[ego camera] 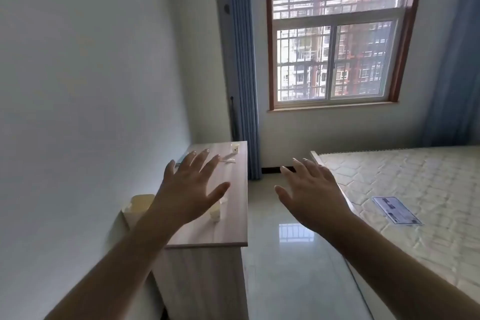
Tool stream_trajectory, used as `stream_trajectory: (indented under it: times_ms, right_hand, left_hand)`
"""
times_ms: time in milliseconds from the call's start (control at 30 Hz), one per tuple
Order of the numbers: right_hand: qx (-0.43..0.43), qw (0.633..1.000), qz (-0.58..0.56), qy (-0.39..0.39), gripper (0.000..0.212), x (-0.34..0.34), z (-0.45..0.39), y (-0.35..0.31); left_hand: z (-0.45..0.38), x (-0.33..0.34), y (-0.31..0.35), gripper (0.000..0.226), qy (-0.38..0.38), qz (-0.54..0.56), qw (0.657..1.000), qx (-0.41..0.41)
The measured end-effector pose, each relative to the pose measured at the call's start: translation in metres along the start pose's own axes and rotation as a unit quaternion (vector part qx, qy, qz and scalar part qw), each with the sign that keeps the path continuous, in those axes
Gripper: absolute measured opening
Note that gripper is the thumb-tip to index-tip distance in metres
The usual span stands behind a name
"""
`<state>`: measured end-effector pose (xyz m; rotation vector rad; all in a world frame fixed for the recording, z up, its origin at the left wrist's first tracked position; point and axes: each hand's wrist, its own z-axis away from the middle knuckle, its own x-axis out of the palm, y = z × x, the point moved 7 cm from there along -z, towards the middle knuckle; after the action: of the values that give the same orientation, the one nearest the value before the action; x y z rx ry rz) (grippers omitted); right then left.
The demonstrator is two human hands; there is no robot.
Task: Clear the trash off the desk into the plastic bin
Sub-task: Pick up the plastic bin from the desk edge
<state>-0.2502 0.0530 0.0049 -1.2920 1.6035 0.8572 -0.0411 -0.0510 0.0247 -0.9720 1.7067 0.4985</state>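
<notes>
Plainly, both hands were empty. The left hand [191,187] hung spread wide, palm down, above the middle of the counter [233,218], fingers fanned and closed on nothing. The right hand [313,196] was just as open, held out over the tiled floor [288,275] between the counter and the bed [405,189], touching neither.

Just beneath the left thumb a small cream cup [215,212] lay on the wood, partly hidden by the hand. It looked like thin plastic or paper, so it would probably weigh next to nothing, give a little under a squeeze and tip at a nudge; a light pinch across its rim or body seemed the sensible hold. Beyond the fingertips, near the far end, lay some pale flat scraps [228,160] (wrappers or sticks, too small to tell) and a little white boxy piece [235,148] by the far corner. The scraps would likely be flimsy and lie flush with the smooth surface, so they might need to be slid to the edge or picked up by fingertips rather than scooped. The boxy piece looked rigid enough to be pinched by its sides.

Left of the counter, against the wall, stood the plastic bin [137,206], only its pale rim showing behind the left forearm. Nothing had yet gone into it that could be seen.
</notes>
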Motion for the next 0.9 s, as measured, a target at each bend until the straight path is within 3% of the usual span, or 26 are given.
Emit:
stream_trajectory:
  times_ms: [233,533,900]
  right_hand:
    - [-0.045,0.999,-0.018,0.021,0.061,0.024,-0.037,-0.035]
    - [-0.090,0.995,-0.043,-0.024,0.061,0.077,-0.100,-0.118]
    - [-0.115,0.990,-0.060,-0.051,0.062,0.142,-0.169,-0.220]
  left_hand:
    - [-0.006,0.028,-0.034,0.093,-0.007,-0.078,0.996,-0.029]
    - [-0.012,0.073,-0.117,0.084,-0.019,-0.056,0.992,-0.110]
    - [-0.034,0.144,-0.236,0.079,-0.045,-0.017,0.988,-0.144]
